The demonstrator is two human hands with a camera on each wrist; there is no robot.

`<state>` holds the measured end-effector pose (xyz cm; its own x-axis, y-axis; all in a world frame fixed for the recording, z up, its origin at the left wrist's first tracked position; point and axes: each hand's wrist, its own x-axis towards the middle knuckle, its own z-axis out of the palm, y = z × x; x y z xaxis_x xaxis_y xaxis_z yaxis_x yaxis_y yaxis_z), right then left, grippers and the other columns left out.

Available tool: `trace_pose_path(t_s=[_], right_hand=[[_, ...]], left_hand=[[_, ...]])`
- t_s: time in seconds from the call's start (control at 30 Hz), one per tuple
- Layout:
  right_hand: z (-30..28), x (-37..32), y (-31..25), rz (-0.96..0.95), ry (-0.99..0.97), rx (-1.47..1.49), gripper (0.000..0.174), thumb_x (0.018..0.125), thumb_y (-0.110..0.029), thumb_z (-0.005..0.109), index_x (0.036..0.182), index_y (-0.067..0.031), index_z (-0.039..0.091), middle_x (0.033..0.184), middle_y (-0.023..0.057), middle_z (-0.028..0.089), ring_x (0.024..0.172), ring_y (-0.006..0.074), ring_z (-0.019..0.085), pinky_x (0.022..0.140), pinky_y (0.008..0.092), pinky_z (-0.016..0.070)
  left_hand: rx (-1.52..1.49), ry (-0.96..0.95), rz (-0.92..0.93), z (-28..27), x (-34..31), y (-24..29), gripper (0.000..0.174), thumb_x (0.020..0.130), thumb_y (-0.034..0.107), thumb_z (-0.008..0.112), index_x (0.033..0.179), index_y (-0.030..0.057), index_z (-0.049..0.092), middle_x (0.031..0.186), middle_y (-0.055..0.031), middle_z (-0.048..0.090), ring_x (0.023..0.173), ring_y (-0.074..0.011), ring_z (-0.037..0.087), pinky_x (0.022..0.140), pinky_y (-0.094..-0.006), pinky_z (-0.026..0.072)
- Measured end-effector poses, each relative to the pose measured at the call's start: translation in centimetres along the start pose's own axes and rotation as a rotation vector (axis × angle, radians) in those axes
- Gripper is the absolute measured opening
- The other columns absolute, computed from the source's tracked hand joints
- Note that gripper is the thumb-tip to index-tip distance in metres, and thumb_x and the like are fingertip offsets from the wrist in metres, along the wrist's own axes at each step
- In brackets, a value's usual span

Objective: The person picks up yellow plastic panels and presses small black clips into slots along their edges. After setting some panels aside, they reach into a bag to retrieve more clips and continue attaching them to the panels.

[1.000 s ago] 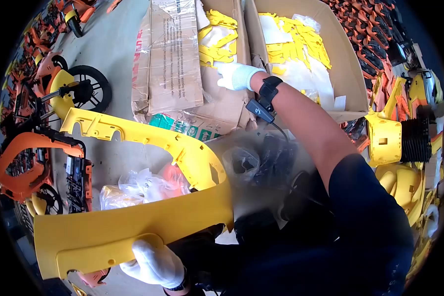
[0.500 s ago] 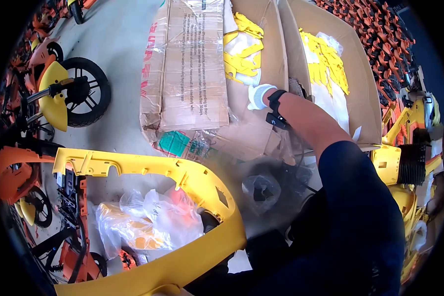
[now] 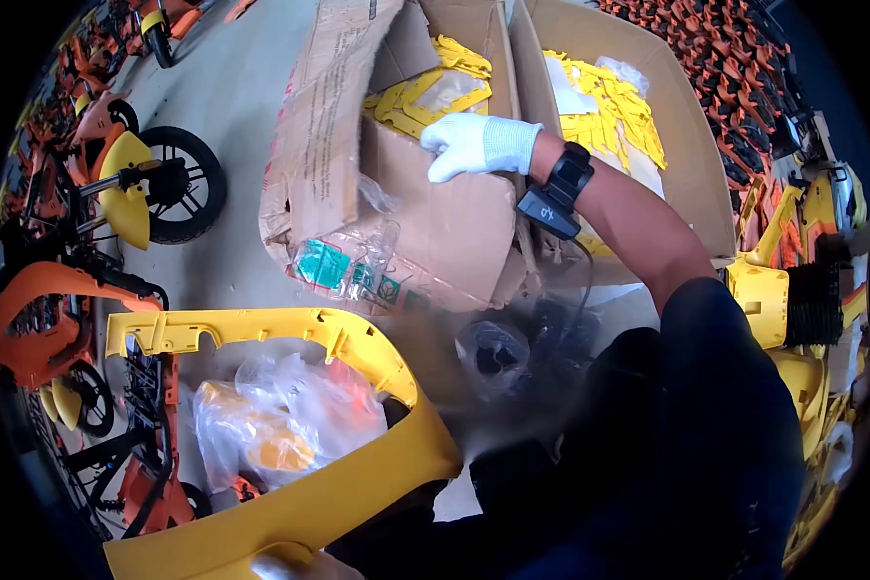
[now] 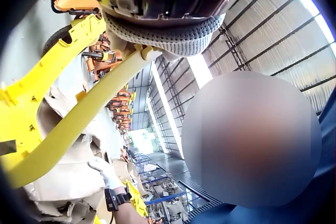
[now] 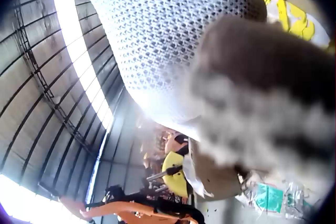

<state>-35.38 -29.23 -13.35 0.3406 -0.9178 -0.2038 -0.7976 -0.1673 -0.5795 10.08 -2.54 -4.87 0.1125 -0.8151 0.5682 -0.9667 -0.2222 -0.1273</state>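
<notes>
A large curved yellow plastic panel (image 3: 290, 493) spans the lower left of the head view. My left hand (image 3: 304, 563), in a white glove, grips its lower edge, mostly cut off by the frame. In the left wrist view, the glove (image 4: 163, 37) is at the narrow end of the yellow panel (image 4: 79, 121). My gloved right hand (image 3: 478, 145) holds the upper edge of a front cardboard flap (image 3: 435, 217) on the open carton. Yellow plastic parts (image 3: 445, 87) lie inside, just beyond the fingers. A blurred cardboard edge (image 5: 257, 61) covers part of the right wrist view.
A second carton (image 3: 691, 155) with yellow parts stands to the right. Plastic-wrapped parts (image 3: 280, 425) lie behind the yellow panel. A yellow-fendered front wheel (image 3: 179, 184) and an orange frame (image 3: 29, 319) are at left. Stacked orange parts (image 3: 706, 58) fill the back right.
My right hand has taken hold of the front flap and raised it against the carton opening. The carton's left flap has tilted. The yellow panel sits lower in view than a second ago.
</notes>
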Motion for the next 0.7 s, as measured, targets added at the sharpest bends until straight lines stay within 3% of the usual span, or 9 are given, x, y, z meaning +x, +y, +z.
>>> trace_pose_path(t_s=[0.03,0.17,0.23,0.3,0.4,0.5,0.57,0.63,0.7], right_hand=[[0.7,-1.0,-3.4,-0.06,-0.045,0.026,0.038,0.079,-0.03,0.069,0.092,0.0039,0.06,0.082,0.0203,0.065,0.076,0.0315,0.064,0.068,0.0416,0.0484],[10.7,-6.5,-13.4,-0.301,-0.231,0.175,0.019,0.08,-0.017,0.063,0.094,-0.0039,0.066,0.089,0.0172,0.07,0.086,0.0351,0.067,0.076,0.045,0.0514],[17.1,-7.2,-14.1,-0.254,-0.265,0.093,0.023,0.078,-0.015,0.063,0.098,-0.0062,0.069,0.094,0.0169,0.071,0.091,0.036,0.068,0.078,0.0453,0.0521],[20.3,-7.0,-12.5,-0.135,-0.339,0.116,0.028,0.077,-0.018,0.065,0.099,-0.0045,0.074,0.098,0.019,0.072,0.096,0.0371,0.069,0.083,0.0449,0.0535],[23.2,-6.9,-12.9,-0.1,-0.441,0.028,0.026,0.077,-0.016,0.064,0.099,-0.0065,0.075,0.098,0.0179,0.073,0.096,0.0376,0.069,0.082,0.0459,0.0535],[27.5,-7.4,-14.8,-0.113,-0.508,-0.037,0.029,0.08,-0.016,0.063,0.105,-0.0073,0.074,0.1,0.0172,0.073,0.097,0.0389,0.069,0.082,0.0455,0.054],[30.2,-8.4,-15.2,-0.039,-0.525,0.007,0.032,0.083,-0.022,0.064,0.11,-0.007,0.073,0.109,0.0169,0.072,0.106,0.0373,0.066,0.09,0.0438,0.0519],[32.5,-9.4,-13.1,0.033,-0.45,0.458,0.038,0.084,-0.03,0.066,0.115,-0.0091,0.071,0.117,0.0169,0.069,0.112,0.0347,0.063,0.097,0.043,0.0481],[33.3,-8.0,-10.1,0.116,-0.446,0.607,0.039,0.087,-0.031,0.066,0.118,-0.0077,0.067,0.123,0.0137,0.067,0.113,0.0295,0.063,0.097,0.0409,0.0481]], left_hand=[[-0.406,0.105,-0.107,-0.3,0.6,0.3,0.021,0.102,0.019,0.054,0.101,-0.0006,0.063,0.08,-0.011,0.063,0.067,-0.027,0.06,0.061,-0.0351,0.0502],[-0.573,0.227,-0.179,-0.5,1.6,-0.3,0.02,0.1,0.018,0.055,0.094,0.002,0.066,0.081,-0.0132,0.066,0.068,-0.0274,0.06,0.062,-0.0352,0.0489],[-0.371,0.256,0.002,-1.3,2.3,-1.1,0.025,0.088,0.032,0.068,0.089,0.0065,0.066,0.08,-0.0115,0.067,0.068,-0.0289,0.062,0.064,-0.0409,0.0476],[-0.428,0.212,0.005,-1.4,2.2,-2.3,0.033,0.085,0.033,0.072,0.101,0.0048,0.068,0.093,-0.013,0.069,0.081,-0.0297,0.065,0.074,-0.0432,0.0511],[-0.966,0.388,-0.21,2.0,-0.6,-6.7,0.048,0.085,0.033,0.074,0.12,0.0026,0.064,0.114,-0.0158,0.067,0.1,-0.0309,0.064,0.089,-0.0424,0.0514],[-0.643,0.344,-0.117,-0.4,0.9,-6.1,0.049,0.087,0.032,0.073,0.124,0.0017,0.062,0.117,-0.0163,0.065,0.103,-0.0312,0.062,0.092,-0.0422,0.0506],[-0.601,0.332,-0.092,-1.0,1.0,-6.0,0.05,0.088,0.032,0.073,0.126,0.0012,0.06,0.119,-0.0166,0.064,0.105,-0.0315,0.062,0.093,-0.0421,0.0501],[-0.525,0.292,-0.051,-1.4,1.0,-5.9,0.052,0.089,0.031,0.072,0.129,0.0006,0.059,0.122,-0.0169,0.063,0.107,-0.0317,0.061,0.095,-0.042,0.0495],[-0.377,0.24,0.03,-1.6,1.3,-5.3,0.053,0.09,0.03,0.071,0.131,0.0,0.057,0.124,-0.0172,0.062,0.11,-0.0319,0.06,0.097,-0.0418,0.049]])
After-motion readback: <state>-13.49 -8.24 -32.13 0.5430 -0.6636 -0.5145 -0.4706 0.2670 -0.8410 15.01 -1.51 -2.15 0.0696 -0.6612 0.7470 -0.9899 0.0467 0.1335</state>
